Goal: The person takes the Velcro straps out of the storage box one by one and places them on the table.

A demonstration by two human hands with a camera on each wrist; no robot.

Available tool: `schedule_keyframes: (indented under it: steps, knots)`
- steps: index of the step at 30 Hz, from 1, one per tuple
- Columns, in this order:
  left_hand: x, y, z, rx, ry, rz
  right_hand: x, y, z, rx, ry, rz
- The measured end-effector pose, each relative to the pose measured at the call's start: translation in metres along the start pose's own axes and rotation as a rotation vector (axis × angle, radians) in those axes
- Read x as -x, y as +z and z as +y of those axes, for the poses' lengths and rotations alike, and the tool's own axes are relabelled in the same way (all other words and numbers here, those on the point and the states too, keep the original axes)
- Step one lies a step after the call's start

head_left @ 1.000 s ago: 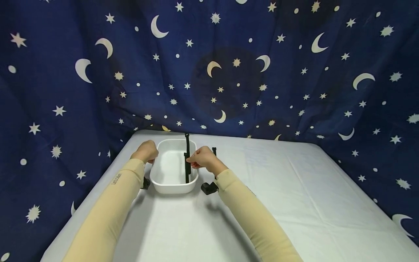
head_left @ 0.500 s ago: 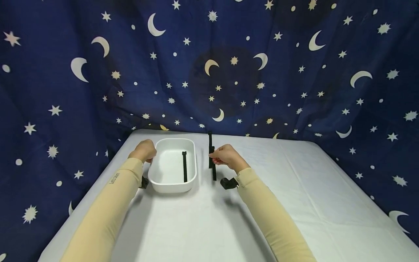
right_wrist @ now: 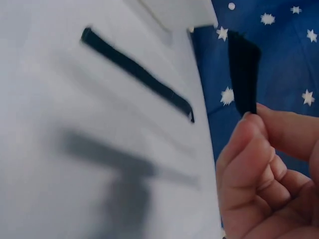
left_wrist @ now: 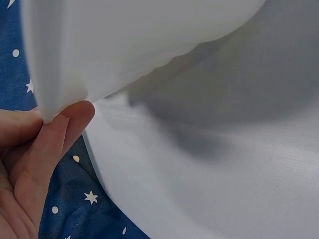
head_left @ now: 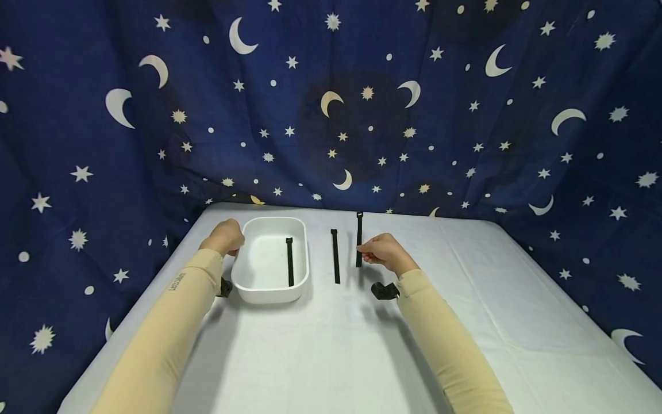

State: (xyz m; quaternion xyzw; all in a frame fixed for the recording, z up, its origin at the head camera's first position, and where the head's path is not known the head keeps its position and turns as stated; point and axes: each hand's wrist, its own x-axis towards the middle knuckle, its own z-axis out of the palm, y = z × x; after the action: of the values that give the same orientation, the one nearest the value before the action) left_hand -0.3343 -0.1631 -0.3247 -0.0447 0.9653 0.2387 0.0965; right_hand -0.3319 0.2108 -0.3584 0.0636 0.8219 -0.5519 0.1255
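Right wrist view blurred, strap [head_left: 358,238] end cut off. Right hand [head_left: 385,253] pinches strap between fingertips [right_wrist: 251,127]. Left hand [head_left: 224,237] grips tub [head_left: 243,282] rim, fingers curled.

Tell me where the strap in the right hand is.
In the head view, the strap is pinched by the right hand, right of the strap on the table.

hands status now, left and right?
Left hand: grips the tub rim.
Right hand: pinches a black strap.
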Motion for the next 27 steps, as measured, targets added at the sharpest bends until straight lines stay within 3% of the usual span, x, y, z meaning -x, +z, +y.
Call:
schedule_keyframes:
  steps: [9,15,27]
  knots:
    - [-0.002,0.000,-0.002,0.009,-0.027,0.001,-0.006,-0.011,0.025,-0.026,0.051,0.028]
    - [-0.001,0.001,-0.001,0.011,-0.029,0.008,-0.009,-0.011,0.038,0.026,0.104,0.049]
    - [-0.014,0.003,-0.004,0.005,-0.052,-0.022,-0.007,-0.003,0.040,0.088,0.161,0.067]
